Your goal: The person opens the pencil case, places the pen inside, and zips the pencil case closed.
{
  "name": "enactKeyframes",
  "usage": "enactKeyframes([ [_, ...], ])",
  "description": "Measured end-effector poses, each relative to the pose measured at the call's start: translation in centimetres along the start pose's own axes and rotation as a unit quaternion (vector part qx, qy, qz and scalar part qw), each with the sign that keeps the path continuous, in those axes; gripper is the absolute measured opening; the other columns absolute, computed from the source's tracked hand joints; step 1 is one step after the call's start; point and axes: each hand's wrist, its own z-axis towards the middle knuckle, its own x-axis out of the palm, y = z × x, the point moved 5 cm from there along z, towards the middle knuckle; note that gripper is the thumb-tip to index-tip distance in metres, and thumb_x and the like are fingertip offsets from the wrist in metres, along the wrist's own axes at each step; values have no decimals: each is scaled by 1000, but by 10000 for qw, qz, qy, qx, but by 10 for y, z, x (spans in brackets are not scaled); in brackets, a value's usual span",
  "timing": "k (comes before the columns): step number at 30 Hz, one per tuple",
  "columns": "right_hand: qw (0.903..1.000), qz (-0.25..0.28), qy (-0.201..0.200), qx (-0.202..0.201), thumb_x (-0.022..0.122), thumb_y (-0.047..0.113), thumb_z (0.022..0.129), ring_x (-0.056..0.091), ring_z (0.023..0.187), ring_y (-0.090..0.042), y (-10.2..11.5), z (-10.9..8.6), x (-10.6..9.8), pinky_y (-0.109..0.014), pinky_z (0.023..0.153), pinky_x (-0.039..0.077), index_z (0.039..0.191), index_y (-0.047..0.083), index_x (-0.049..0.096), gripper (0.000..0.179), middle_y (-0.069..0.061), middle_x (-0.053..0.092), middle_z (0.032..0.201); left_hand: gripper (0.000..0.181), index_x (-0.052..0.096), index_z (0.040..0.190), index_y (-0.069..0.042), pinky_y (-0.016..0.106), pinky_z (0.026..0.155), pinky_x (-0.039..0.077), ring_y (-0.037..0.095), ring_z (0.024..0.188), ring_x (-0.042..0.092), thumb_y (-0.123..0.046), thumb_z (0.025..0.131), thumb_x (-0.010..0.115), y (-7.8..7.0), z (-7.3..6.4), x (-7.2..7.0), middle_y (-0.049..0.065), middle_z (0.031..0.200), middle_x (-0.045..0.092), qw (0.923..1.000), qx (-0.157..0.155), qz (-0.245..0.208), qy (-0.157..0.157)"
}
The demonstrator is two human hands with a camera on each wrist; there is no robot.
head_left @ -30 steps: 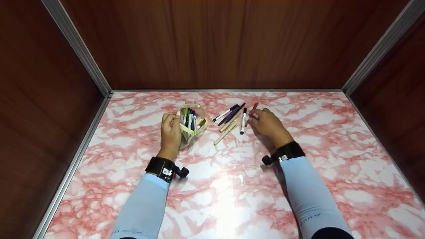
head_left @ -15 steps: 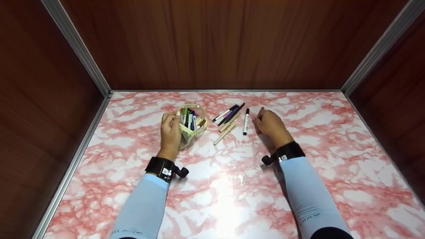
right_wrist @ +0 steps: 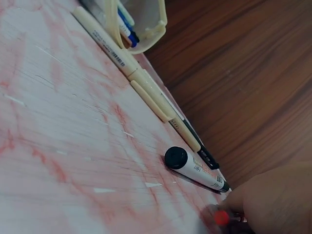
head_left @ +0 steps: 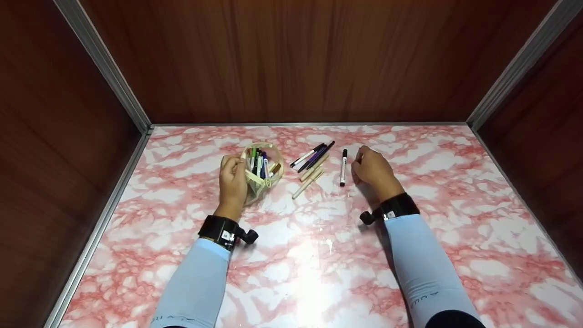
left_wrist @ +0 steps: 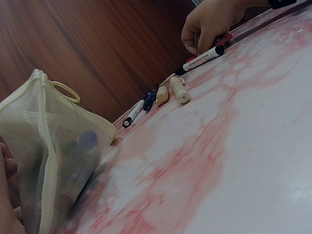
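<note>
My left hand (head_left: 233, 176) holds the near-left rim of a cream mesh pouch (head_left: 256, 195). The pouch stands unzipped with several pens and markers (head_left: 260, 165) inside. My right hand (head_left: 373, 171) is lowered to the tabletop with bent fingers gripping a red pen (left_wrist: 225, 39), which the hand hides in the head view. Its red end (right_wrist: 222, 217) shows below the fingers in the right wrist view. Just left of that hand lies a white marker (head_left: 344, 168) with black ends.
Between pouch and marker lie a white pen with a black cap (head_left: 307, 155), dark and purple pens (head_left: 317, 157), and cream pens (head_left: 308, 184). The marbled pink-and-white tabletop (head_left: 282, 255) is walled by dark wood panels (head_left: 300, 64) with metal edging.
The right hand has drawn slightly rightward with the red pen, now hidden from the head view. The white marker has shifted right, closer to that hand. The left hand stays at the pouch.
</note>
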Motion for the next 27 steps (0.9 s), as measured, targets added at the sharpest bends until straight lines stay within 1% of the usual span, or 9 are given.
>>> enactKeyframes([
  [4,9999,28,94,80,61,20,110,75,82,-35,-3,0,-1,-50,87,56,116,6,62,16,-9,75,81,26,66,101,14,22,97,50,13,109,57,-9,113,61,0,0,0,3,114,59,10000,19,-62,-29],
  [10,9977,556,354,171,61,18,110,74,67,-27,-8,-4,0,-47,95,54,122,5,56,19,-4,74,68,27,65,101,15,23,100,50,14,111,57,-9,113,60,0,0,1,6,115,60,10000,33,-81,-6],
  [13,9962,752,409,144,61,13,107,73,63,-26,-6,-5,-1,-46,96,55,125,4,55,22,-4,71,65,28,66,102,14,24,101,51,14,113,57,-11,114,60,1,0,1,4,115,59,9999,-34,-146,62],
  [15,9953,825,457,236,62,13,106,73,64,-29,-6,-6,-1,-47,96,56,129,4,55,25,-5,70,65,28,66,102,13,24,100,52,15,113,57,-11,115,60,1,0,1,1,115,58,9997,-69,-211,81],
  [17,9950,832,439,344,63,16,107,74,71,-31,-5,-5,-1,-48,99,56,133,5,55,30,-6,70,66,28,66,100,11,23,98,53,15,112,57,-12,115,60,1,0,1,0,114,56,9996,-99,-243,86],
  [19,9956,741,355,440,65,23,110,75,83,-33,-6,-4,-1,-50,101,57,137,5,55,34,-7,72,73,27,66,98,9,24,98,52,16,112,57,-12,115,60,1,0,1,1,114,56,9996,-88,-246,68],
  [23,9972,518,183,500,65,29,114,76,104,-40,-7,-1,0,-55,107,57,141,2,56,39,-18,80,95,27,66,97,8,24,98,53,15,113,56,-12,115,60,1,0,1,0,114,55,9997,-131,-211,88],
  [25,9981,371,98,477,62,25,114,75,109,-42,-7,0,-1,-57,106,58,142,1,56,38,-24,80,110,27,66,99,9,24,98,53,15,113,57,-13,115,61,1,0,1,-1,114,55,9996,-139,-214,90],
  [27,9987,230,49,447,59,21,113,73,106,-41,-8,1,-1,-56,101,58,146,1,56,39,-27,78,122,27,66,99,9,24,99,53,14,112,57,-12,115,60,1,-1,1,0,114,56,9998,-119,-155,92],
])
